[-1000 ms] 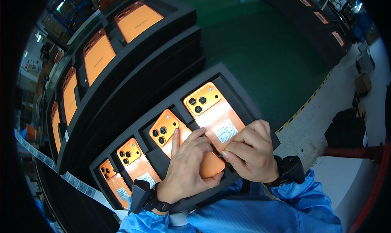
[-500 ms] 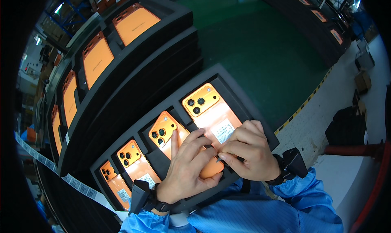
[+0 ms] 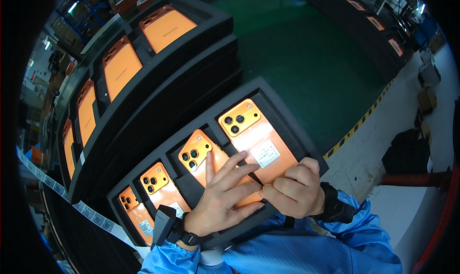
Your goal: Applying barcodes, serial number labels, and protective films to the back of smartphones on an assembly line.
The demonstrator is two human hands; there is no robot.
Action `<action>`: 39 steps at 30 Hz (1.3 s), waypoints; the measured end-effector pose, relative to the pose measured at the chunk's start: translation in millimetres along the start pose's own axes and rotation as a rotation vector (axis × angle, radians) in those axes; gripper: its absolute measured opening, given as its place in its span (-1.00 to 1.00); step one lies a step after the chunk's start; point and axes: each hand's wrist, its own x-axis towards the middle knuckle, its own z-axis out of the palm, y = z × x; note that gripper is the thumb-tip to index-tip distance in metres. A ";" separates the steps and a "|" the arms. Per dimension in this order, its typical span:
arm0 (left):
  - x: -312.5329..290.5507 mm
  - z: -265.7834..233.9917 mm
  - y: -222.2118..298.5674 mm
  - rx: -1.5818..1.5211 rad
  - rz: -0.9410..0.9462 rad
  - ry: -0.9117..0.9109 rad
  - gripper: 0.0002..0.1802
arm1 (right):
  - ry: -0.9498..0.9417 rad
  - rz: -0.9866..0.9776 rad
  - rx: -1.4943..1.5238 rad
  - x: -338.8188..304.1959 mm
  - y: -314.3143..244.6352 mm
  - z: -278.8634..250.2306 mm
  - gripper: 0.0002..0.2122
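Observation:
An orange smartphone [image 3: 196, 149], back up and slightly turned in its slot, lies in a dark foam tray [image 3: 165, 154]. Across its lower half rests my left hand [image 3: 223, 195], fingers spread and thumb near the bottom end, covering much of it. My right hand [image 3: 297, 190] is closed in a pinch at that phone's lower right edge; what the fingertips hold is hidden. Just beside, a second orange phone [image 3: 249, 135] with a white label [image 3: 264, 153] sits in the rightmost slot, its lower corner by my right knuckles.
Two more labelled phones [image 3: 167, 192] fill the tray's left slots. Behind at the left stands a stack of foam trays [image 3: 191, 58], orange phones in the top one. A printed label strip [image 3: 91, 216] hangs at the left. More trays [image 3: 359, 29] are at far right.
My right hand has shifted slightly down and right, its fingers curling tighter. The left hand's fingers have straightened a little over the phone. The whole view has shifted slightly.

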 end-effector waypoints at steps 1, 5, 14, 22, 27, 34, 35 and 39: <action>-0.5 0.4 -0.6 -0.010 0.010 0.011 -0.75 | 0.013 -0.025 -0.038 0.3 -0.6 -0.9 -0.87; -0.2 -0.2 3.0 -0.022 0.001 0.024 -0.76 | 0.051 -0.024 -0.093 3.1 -2.4 -2.7 -0.92; -1.4 0.0 0.6 0.029 0.048 0.032 -0.75 | 0.011 0.227 0.141 10.6 14.0 -16.9 -0.82; -2.1 3.4 5.8 0.077 0.004 0.007 -0.74 | 0.037 0.278 0.173 12.6 14.9 -15.6 -0.84; -7.2 8.3 32.5 0.240 -0.148 0.232 -0.61 | 0.032 0.272 0.181 11.6 17.3 -13.7 -0.85; -11.0 23.6 38.6 0.396 -0.023 0.272 -0.87 | 0.009 0.412 0.365 24.9 14.4 -17.0 -0.79; -12.9 19.9 39.4 0.409 -0.028 0.296 -0.87 | 0.009 0.385 0.373 32.2 15.1 -20.5 -0.79; -30.7 -2.3 32.4 0.391 -0.051 0.175 -0.89 | -0.079 0.240 0.269 75.2 24.4 -53.8 -0.72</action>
